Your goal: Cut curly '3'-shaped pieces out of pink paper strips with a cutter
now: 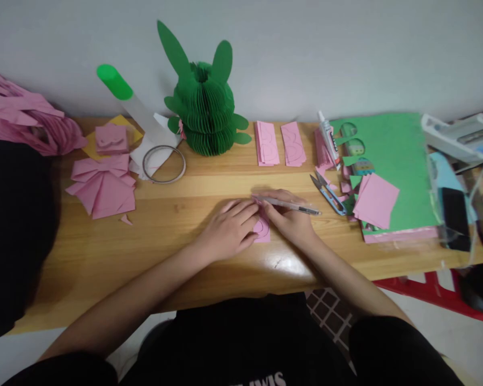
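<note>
My left hand (229, 228) lies flat with its fingers stretched out, pressing on a small pink paper piece (262, 229) on the wooden table (177, 236). My right hand (290, 217) is closed on a silver pen (293, 206), whose far end points right; the hand rests at the paper's right edge. Most of the pink paper is hidden under both hands.
Behind stand a green honeycomb paper figure (204, 104), two pink paper stacks (280, 143), a tape ring (163, 164), a green-capped tube (131, 102) and pink folded bows (103, 185). On the right lie blue snips (329, 195), a glue tube (329, 140) and green and pink sheets (386, 171).
</note>
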Motion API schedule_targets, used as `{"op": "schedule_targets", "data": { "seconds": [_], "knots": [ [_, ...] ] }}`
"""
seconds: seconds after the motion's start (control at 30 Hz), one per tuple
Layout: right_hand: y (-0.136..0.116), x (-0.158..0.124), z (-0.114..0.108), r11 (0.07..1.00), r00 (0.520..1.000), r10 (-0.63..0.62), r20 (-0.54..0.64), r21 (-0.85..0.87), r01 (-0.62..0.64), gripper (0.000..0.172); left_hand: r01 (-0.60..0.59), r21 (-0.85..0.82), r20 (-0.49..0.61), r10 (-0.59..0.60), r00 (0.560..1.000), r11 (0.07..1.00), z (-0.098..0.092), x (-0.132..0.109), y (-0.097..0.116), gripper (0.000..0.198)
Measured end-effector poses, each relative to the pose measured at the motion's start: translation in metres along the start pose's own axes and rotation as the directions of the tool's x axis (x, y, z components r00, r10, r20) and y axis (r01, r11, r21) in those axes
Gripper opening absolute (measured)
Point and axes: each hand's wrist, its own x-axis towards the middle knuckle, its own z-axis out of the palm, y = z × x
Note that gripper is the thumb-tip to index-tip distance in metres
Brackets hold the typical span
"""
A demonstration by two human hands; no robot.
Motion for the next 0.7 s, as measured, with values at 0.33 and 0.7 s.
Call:
{"op": "schedule_targets", "data": {
  "seconds": [0.33,0.7],
  "knots": [
    [-0.003,-0.009,-0.007,0.998,0.998,0.062,0.003,-0.004,-0.062,0.017,0.001,-0.024,0.013,-0.001,1.000,1.000,0.000,0.001,0.000,0.036],
    [-0.002,-0.015,-0.008,0.998,0.999,0.048,-0.007,-0.027,-0.048,0.017,-0.007,-0.028,0.014,0.008,1.000,1.000,-0.003,0.002,0.000,0.033]
  ]
}}
